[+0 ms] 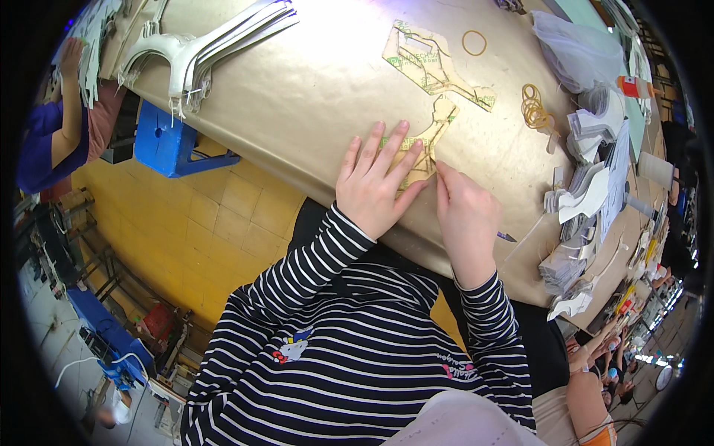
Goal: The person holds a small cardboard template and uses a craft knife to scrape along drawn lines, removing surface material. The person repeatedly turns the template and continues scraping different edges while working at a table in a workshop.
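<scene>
A yellowish see-through template [427, 152] with green print and dark lines lies on the table near its front edge. My left hand [375, 186] rests flat on its left part, fingers spread, covering some of it. My right hand [466, 212] is closed in a pinch at the template's right edge; whatever the fingertips hold is hidden. A pointed purple, pen-like tip [506, 237] sticks out beside my right wrist; I cannot tell if it belongs to something in the hand. Just beyond lies a second, similar template [428, 63], close to the first one's far end.
Stacked white cut pieces [182, 63] lie at the far left. Rubber bands [534, 108] and a single band [474, 42] lie to the right. White piece stacks [584, 189] and a red-white bottle [636, 87] line the right side. A blue stool [160, 141] stands left; a person [56, 145] is beyond.
</scene>
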A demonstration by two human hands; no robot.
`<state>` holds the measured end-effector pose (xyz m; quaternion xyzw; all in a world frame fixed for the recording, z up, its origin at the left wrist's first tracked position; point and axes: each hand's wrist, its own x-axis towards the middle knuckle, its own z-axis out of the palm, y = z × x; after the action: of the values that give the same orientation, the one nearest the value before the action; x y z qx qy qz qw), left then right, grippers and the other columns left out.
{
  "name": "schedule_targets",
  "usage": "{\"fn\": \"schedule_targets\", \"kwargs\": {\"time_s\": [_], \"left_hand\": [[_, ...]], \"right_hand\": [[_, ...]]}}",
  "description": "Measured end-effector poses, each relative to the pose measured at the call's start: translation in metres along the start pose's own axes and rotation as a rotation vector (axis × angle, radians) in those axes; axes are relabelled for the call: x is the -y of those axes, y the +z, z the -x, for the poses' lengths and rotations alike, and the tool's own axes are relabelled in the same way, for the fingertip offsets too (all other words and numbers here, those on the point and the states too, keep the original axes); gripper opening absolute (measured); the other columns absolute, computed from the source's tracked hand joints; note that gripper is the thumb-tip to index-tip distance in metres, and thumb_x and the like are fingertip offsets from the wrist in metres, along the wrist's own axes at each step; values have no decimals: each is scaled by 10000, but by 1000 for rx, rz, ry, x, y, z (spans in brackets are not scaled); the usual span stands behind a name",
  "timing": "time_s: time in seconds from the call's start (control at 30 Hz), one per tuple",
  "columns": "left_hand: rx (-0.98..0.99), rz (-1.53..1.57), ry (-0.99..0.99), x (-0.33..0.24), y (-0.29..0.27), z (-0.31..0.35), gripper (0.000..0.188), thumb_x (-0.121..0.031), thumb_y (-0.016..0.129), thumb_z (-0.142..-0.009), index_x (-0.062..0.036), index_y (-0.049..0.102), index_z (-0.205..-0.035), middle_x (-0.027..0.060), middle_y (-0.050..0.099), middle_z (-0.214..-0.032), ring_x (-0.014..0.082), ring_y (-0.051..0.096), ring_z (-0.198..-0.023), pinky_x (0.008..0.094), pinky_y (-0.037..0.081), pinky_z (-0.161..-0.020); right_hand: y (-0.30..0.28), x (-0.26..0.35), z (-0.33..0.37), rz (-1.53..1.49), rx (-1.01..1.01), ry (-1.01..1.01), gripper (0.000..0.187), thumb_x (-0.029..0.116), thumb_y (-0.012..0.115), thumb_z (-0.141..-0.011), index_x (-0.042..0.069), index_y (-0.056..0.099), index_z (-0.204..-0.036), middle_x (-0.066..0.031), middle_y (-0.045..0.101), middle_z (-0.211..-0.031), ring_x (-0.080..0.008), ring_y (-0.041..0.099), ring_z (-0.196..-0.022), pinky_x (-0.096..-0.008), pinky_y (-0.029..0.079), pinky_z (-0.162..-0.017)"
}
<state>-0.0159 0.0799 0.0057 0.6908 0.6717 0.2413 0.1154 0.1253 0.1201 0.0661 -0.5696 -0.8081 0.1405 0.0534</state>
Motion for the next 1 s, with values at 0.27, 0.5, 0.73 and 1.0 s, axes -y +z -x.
{"fn": "schedule_targets", "kwargs": {"time_s": [0.27, 0.5, 0.73, 1.0], "left_hand": [[15, 29, 24, -1, -10, -5, 625, -387, 729, -775, -134, 554, -1320, 68, 506, -1393, 291, 467, -1269, 451, 340, -1042], [207, 799, -210, 7, -47, -20, 627, -330, 637, -846, -32, 459, -1368, 175, 516, -1338, 299, 516, -1185, 424, 395, -1011], [650, 2137, -832, 6, -78, -9, 605, -368, 398, -988, 45, 328, -1424, 282, 454, -1360, 397, 508, -1220, 545, 494, -937], [1026, 2170, -915, 20, -64, 14, 660, -511, 278, -1008, 2, 358, -1416, 300, 497, -1298, 431, 656, -916, 292, 611, -488]], "right_hand": [[-16, -5, 21, -263, 71, 138, 187, 90, 612, -887, 57, 681, -1057, -106, 666, -729, -215, 624, -561, -324, 472, -527], [-50, -10, 40, -923, -84, 440, 252, 81, 531, -971, -11, 635, -1182, -6, 612, -693, -7, 399, -524, -177, 316, -481], [-55, 2, 38, -1033, -170, 385, 298, 24, 601, -910, -33, 605, -1202, -25, 615, -849, 12, 360, -578, -157, 274, -507], [-76, -19, 32, -556, 256, -35, 306, 36, 720, -780, 4, 666, -1080, -13, 638, -829, -17, 397, -570, -206, 324, -493]]}}
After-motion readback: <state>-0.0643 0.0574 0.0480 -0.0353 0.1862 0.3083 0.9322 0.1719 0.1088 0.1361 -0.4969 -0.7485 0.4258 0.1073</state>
